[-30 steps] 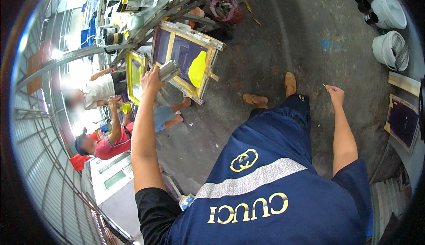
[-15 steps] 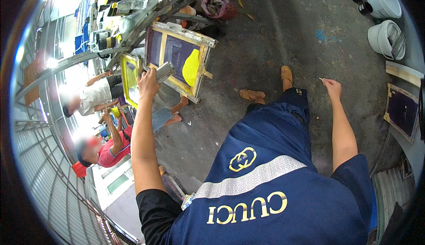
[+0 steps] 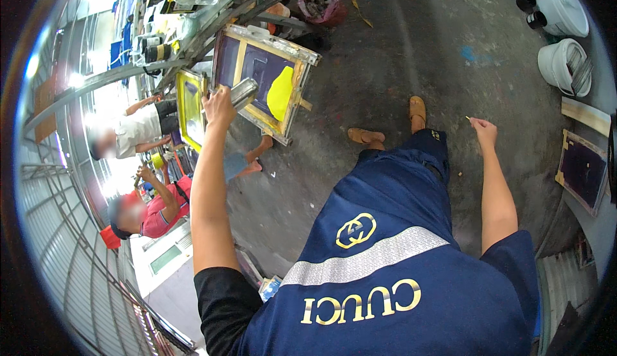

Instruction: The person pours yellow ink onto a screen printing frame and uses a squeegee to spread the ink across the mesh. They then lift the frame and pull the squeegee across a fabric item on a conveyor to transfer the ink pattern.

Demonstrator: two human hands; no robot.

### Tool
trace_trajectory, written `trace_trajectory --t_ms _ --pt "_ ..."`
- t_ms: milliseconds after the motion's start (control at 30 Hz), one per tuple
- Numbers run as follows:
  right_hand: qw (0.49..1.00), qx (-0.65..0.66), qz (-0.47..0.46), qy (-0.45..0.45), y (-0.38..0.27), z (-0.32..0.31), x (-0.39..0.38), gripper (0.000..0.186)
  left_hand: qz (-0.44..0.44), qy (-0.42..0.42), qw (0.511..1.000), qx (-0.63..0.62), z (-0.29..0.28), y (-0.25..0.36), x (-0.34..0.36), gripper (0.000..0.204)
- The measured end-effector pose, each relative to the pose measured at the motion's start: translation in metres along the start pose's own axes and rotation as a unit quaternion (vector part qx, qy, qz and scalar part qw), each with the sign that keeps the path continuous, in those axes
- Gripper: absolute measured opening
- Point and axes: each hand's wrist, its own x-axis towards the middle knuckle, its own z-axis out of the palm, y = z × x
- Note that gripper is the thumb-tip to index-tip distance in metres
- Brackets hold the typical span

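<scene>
Concrete floor [image 3: 379, 60], dark and stained, and a cluttered bench [image 3: 222, 25] at the wearer's upper left. From where I stand, the wearer's left hand [image 3: 220, 104] is out over that side, fingers wrapped around the near end of a silvery bar [image 3: 244, 94]. Bar is over the lower part of a purple screen [image 3: 260, 67] with a yellow patch [image 3: 280, 94]; can't tell if bar and screen touch. Yellow screen [image 3: 191, 108] just left of the hand. Right hand [image 3: 485, 132] well apart, out over bare floor, fingertips pinched narrow on a tiny stick [image 3: 468, 117]; too small to say more. Red bin [image 3: 319, 6] beyond the purple screen. Far right: white bucket [image 3: 562, 9], grey bucket [image 3: 565, 67], dark screen [image 3: 581, 171]. Two co-workers at left: white shirt [image 3: 140, 130], and red shirt [image 3: 167, 211] with a yellow cup [image 3: 157, 160] near the hands.
</scene>
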Motion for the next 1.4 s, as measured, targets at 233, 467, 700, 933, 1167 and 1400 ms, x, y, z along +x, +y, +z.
trace_trajectory --t_ms 233,467,700,933,1167,1400 --pt "1.000 0.002 -0.002 0.015 -0.008 -0.009 -0.010 0.034 -0.025 -0.033 0.999 -0.019 -0.016 0.017 0.006 0.030" --pt "1.000 0.003 0.004 0.016 -0.013 -0.020 -0.012 0.032 -0.026 -0.028 0.999 -0.012 -0.002 0.006 0.008 0.030" --pt "0.999 -0.031 -0.008 0.013 -0.019 -0.021 -0.013 0.036 -0.025 -0.029 0.999 -0.020 -0.012 0.010 0.018 0.033" --pt "0.999 -0.031 -0.011 0.002 -0.031 -0.019 -0.017 0.035 -0.046 -0.002 0.998 -0.036 -0.011 0.006 0.020 0.035" --pt "0.999 -0.034 -0.007 -0.001 -0.035 -0.018 -0.013 0.033 -0.040 0.022 0.999 -0.028 0.011 -0.012 0.000 0.037" --pt "0.998 -0.050 -0.010 -0.020 -0.044 -0.014 -0.011 0.033 -0.055 -0.043 0.997 -0.034 0.031 -0.023 -0.037 0.037"
